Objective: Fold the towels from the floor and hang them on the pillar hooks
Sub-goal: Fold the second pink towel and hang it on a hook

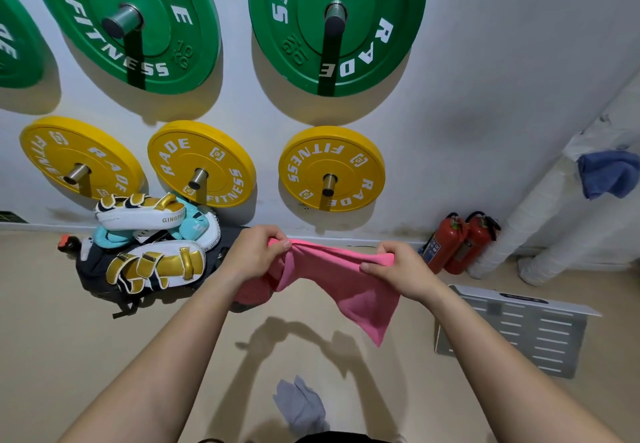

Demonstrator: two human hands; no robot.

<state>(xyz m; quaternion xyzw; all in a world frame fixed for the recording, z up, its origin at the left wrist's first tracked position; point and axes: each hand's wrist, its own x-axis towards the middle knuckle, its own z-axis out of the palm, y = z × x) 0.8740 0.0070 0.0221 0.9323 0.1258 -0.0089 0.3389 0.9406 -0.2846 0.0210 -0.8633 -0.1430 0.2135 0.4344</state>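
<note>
Gripping the pink towel (332,280) above the floor, left hand (258,252) and right hand (398,266).

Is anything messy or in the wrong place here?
Yes. A grey towel lies crumpled on the floor instead of hanging like the blue towel on the pillar. The boxing pads are heaped against the wall. The left hand and right hand grip a bunched pink towel.
</note>
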